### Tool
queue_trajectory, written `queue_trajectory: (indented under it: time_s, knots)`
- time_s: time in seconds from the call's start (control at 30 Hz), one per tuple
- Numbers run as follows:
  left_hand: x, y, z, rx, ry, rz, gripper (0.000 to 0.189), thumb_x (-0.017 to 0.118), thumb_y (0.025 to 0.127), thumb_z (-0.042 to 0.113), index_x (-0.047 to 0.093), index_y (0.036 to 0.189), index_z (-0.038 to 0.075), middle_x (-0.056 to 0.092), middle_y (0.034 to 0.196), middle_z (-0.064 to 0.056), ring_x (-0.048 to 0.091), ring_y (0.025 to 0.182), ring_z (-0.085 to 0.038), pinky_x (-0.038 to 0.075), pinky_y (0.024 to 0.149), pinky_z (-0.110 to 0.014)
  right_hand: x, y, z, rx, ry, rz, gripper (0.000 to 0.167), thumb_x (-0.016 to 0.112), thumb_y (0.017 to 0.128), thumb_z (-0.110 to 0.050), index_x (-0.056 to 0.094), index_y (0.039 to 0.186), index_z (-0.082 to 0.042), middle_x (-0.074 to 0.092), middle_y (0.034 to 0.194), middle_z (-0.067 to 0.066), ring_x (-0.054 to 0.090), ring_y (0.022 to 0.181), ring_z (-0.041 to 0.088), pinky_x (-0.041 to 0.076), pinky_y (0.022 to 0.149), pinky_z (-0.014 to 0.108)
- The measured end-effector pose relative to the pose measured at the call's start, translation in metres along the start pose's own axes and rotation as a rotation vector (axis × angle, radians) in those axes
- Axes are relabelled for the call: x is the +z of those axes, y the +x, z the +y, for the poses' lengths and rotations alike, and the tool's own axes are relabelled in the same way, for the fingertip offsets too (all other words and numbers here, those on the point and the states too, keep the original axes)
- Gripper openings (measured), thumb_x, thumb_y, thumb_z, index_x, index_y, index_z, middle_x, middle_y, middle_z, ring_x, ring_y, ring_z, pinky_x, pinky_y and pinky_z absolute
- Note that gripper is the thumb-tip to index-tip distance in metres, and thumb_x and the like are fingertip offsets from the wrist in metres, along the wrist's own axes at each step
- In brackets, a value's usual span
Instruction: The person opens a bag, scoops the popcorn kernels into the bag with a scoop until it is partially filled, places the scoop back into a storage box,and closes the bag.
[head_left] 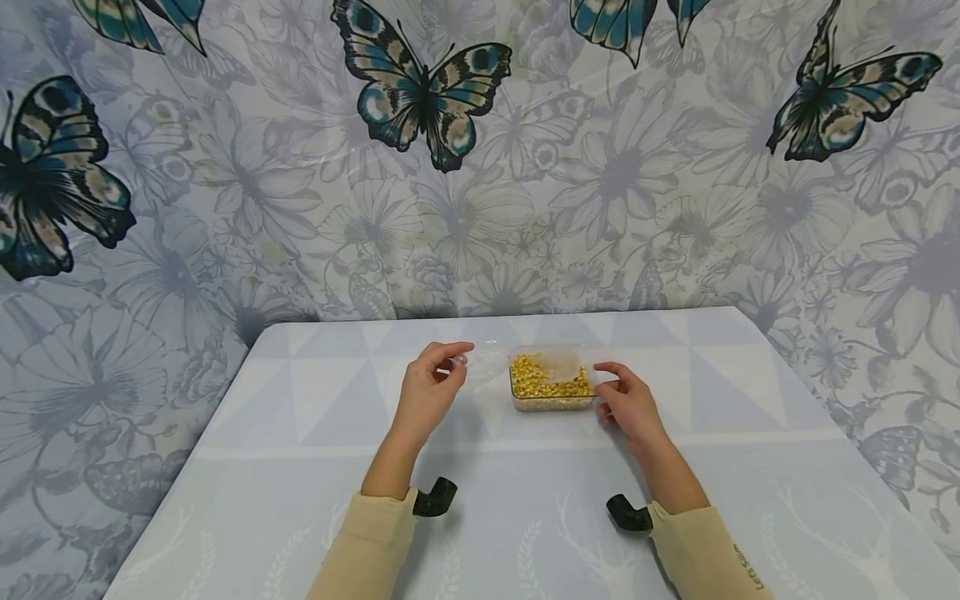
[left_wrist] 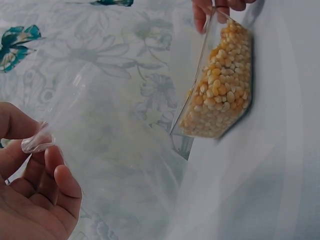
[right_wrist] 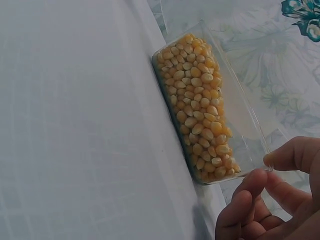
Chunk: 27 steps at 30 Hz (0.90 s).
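Observation:
A clear rectangular container (head_left: 552,403) stands on the table, filled with yellow corn kernels (right_wrist: 195,105). My right hand (head_left: 632,407) is at its right end, where the right wrist view has thumb and fingertips pinching the corner of the rim. To the left of the container, my left hand (head_left: 433,385) is raised above the table. Between its thumb and fingers it pinches a gathered bit of thin clear plastic film (left_wrist: 115,135), which spreads out toward the container. A pale translucent piece (head_left: 561,367) overlaps the kernels in the head view.
The table (head_left: 345,533) has a pale cover with triangles and antler prints. Behind it rises a floral wall covering (head_left: 465,242) with butterflies. Dark curved pieces (head_left: 435,498) stick out at both sleeve cuffs.

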<state>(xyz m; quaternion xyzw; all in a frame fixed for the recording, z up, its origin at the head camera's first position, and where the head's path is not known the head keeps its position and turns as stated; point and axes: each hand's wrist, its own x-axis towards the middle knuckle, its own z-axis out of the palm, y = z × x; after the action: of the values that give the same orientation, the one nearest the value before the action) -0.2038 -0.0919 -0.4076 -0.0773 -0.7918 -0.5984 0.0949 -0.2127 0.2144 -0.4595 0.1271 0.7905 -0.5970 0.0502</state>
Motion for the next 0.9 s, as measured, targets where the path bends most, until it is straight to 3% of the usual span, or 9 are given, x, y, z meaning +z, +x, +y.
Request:
queue_trajectory:
  time_s: [0.43, 0.9]
  knots:
    - [-0.002, 0.000, 0.001, -0.019, 0.010, 0.002, 0.030, 0.061, 0.093, 0.008, 0.074, 0.118, 0.018, 0.065, 0.104, -0.003, 0.060, 0.096, -0.016, 0.050, 0.078, -0.024, 0.007, -0.004, -0.003, -0.031, -0.032, -0.051, 0.049, 0.056, 0.096, -0.015, 0.047, 0.145, -0.014, 0.059, 0.100, 0.001, 0.058, 0.063, 0.015, 0.049, 0.060, 0.031]
    - [-0.002, 0.000, 0.005, -0.047, -0.010, 0.008, 0.030, 0.062, 0.094, 0.007, 0.073, 0.120, 0.016, 0.065, 0.107, -0.008, 0.058, 0.097, -0.019, 0.047, 0.078, -0.022, 0.012, -0.005, -0.002, -0.048, -0.048, -0.062, 0.047, 0.057, 0.096, -0.014, 0.049, 0.142, -0.014, 0.060, 0.099, 0.004, 0.055, 0.063, 0.014, 0.048, 0.060, 0.028]
